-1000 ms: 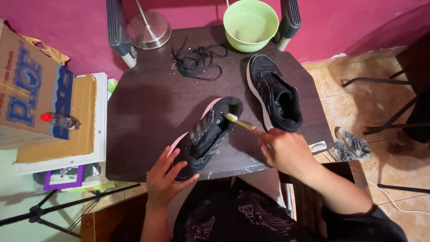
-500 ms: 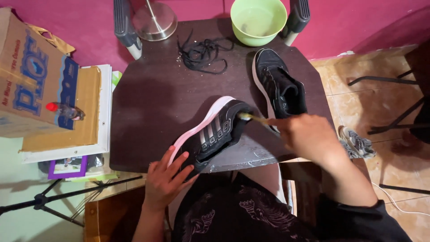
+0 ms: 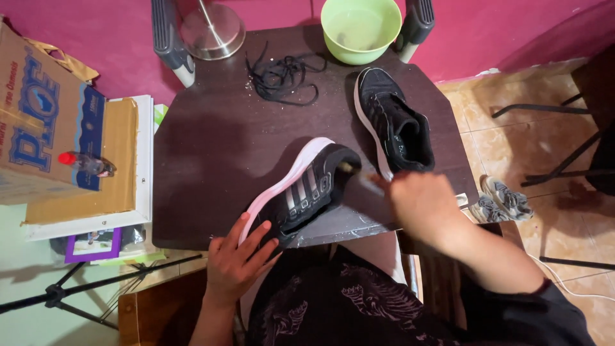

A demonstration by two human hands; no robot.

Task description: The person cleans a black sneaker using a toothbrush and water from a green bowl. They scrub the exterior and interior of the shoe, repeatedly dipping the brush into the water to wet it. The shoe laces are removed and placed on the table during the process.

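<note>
From the head camera I see my left hand (image 3: 238, 263) spread over the heel end of a black shoe (image 3: 300, 193), steadying it at the near edge of the surface (image 3: 211, 147). The shoe lies tipped on its side, its pale sole facing the left edge. A second ago it lay flatter and more toe-up; now it is rolled further, so the striped side panel faces me. My right hand (image 3: 423, 205) is closed around a small brush (image 3: 356, 175), whose tip meets the shoe's toe end. The hand has slid toward the right edge and is blurred, so I judge it is mid-stroke and the scrubbing has moved along to that side panel.

The second black shoe (image 3: 394, 125) stands upright near the right edge, well apart from the one I hold. Loose black laces (image 3: 282, 75) lie near the far edge, beside a green bowl (image 3: 360, 27) at the far right corner.

Left of the surface stands a brown cardboard box (image 3: 45, 122) with large blue printing on its side, a small red-capped bottle (image 3: 86, 163) resting on it.
</note>
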